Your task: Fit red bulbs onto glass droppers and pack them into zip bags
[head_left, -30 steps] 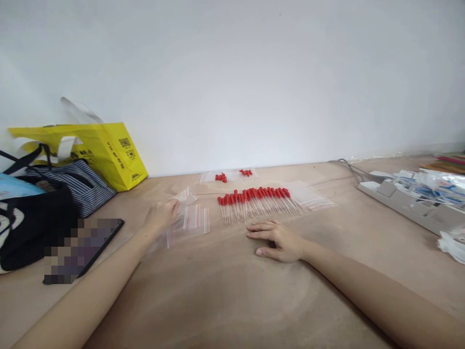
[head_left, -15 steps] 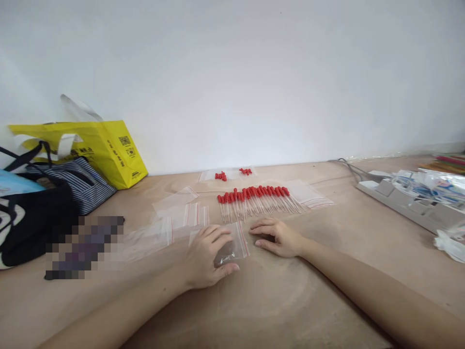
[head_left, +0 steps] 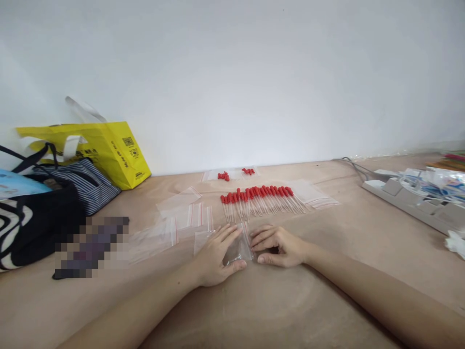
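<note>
My left hand lies with fingers spread over a clear zip-lock bag, its thumb apart from the fingers near the bag's lower edge. My right hand rests at the bag's red-striped zip edge, fingers loosely curved and thumb apart, with fingertips at or beside that edge. Just beyond both hands is a row of slender clear droppers with red bulbs, bulbs pointing away from me. Left of my left hand, several more clear zip-lock bags overlap on the table.
A zip-lock bag lies right of the row. Small red pieces sit on bags by the wall. At left stand a yellow bag, a striped pouch and a black bag. A white power strip is at right.
The view has shifted slightly, so everything sits a little further right. My right hand has come closer to the bag's zip edge; my left hand stays over the bag.
</note>
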Available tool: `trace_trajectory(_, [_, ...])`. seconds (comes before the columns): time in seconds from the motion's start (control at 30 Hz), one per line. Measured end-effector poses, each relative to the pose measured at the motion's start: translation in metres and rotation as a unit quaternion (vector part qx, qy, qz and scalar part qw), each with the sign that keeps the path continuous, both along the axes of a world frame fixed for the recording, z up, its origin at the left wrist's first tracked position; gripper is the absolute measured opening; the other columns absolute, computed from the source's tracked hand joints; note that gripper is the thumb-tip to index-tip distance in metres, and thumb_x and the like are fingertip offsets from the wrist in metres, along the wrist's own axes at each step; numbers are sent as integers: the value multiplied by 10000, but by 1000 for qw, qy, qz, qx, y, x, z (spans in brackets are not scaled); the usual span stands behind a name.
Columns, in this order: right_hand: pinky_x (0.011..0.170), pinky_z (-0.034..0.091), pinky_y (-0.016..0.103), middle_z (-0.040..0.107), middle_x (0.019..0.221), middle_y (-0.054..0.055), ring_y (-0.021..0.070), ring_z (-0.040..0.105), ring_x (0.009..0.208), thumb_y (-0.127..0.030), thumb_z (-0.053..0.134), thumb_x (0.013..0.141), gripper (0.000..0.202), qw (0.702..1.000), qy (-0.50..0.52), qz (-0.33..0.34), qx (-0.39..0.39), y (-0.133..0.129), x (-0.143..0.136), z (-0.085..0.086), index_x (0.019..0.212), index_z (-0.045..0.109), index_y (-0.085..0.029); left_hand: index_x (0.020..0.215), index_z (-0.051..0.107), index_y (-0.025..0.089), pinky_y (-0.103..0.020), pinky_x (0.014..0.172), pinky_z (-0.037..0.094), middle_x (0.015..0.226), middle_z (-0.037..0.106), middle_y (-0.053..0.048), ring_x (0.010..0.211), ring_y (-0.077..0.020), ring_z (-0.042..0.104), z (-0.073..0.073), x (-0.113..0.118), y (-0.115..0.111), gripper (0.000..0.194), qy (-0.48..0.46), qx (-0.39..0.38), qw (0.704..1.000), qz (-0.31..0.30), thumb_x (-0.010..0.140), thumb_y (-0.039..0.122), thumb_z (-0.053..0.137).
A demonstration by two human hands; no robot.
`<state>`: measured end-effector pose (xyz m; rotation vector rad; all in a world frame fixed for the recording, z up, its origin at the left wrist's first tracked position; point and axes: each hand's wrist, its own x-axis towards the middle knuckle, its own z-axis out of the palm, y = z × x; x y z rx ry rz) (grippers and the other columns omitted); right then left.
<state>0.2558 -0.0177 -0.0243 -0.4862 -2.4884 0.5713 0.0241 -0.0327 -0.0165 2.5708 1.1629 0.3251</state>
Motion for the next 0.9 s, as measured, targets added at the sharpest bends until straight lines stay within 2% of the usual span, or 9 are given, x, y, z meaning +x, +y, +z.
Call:
trace_trajectory(0.1, [947, 350, 353, 618, 1069, 86, 185, 508, 1076, -401, 572, 748, 377, 999, -3, 24, -26, 0, 2, 0, 1051, 610, -181, 1338, 236, 206, -494, 1052, 179, 1400, 260, -107, 1288, -276, 208, 1, 0, 0, 700, -3, -3, 1000, 3, 766, 537, 469])
trace_trajectory(0.23, [982, 284, 383, 483, 1250, 109, 204, 433, 1157, -434, 610, 703, 659, 999, -49, 6, -22, -1, 2, 1, 1269, 405, -166, 1346, 215, 190, -474, 1046, 210, 1405, 239, -120, 1291, -268, 199, 5, 1, -2, 708, 13, -14, 1000, 14, 774, 530, 459])
trace_trajectory(0.37, [970, 270, 374, 497, 1232, 103, 204, 433, 1147, -447, 563, 741, 563, 996, -87, 2, 10, -1, -3, 5, 1222, 464, -173, 1338, 240, 187, -489, 1029, 233, 1395, 260, -128, 1286, -280, 209, 4, 3, -3, 689, 16, -11, 1000, 17, 780, 534, 446])
trace_trajectory(0.57, [938, 272, 397, 432, 1276, 101, 217, 391, 1162, -482, 515, 768, 642, 989, -138, 3, 53, 1, -11, 8, 1329, 287, -269, 1351, 187, 210, -457, 1018, 272, 1401, 250, -111, 1273, -271, 243, 5, -7, 2, 696, -6, -17, 1000, 4, 785, 517, 452])
trace_trajectory(0.67, [949, 256, 407, 282, 1373, 107, 229, 337, 1206, -488, 512, 769, 597, 989, -134, -5, 61, 2, -10, 6, 1305, 333, -295, 1357, 158, 225, -441, 1020, 275, 1403, 250, -97, 1266, -264, 260, 11, -17, 5, 726, -5, -26, 999, -23, 773, 519, 474])
trace_trajectory(0.77, [961, 245, 408, 190, 1414, 91, 237, 290, 1239, -488, 521, 764, 535, 991, -123, 2, 58, 3, -8, 4, 1253, 419, -299, 1353, 175, 229, -452, 1019, 265, 1397, 267, -95, 1265, -265, 261, 15, -23, 6, 696, 2, -20, 1000, -23, 783, 503, 467])
trace_trajectory(0.9, [968, 265, 397, 286, 1376, 90, 234, 338, 1213, -467, 586, 716, 492, 997, -78, 4, 7, 2, -5, 4, 1157, 533, -254, 1337, 230, 233, -456, 1003, 287, 1367, 331, -94, 1243, -266, 307, 14, -22, 6, 646, -3, -13, 1000, -10, 791, 486, 464])
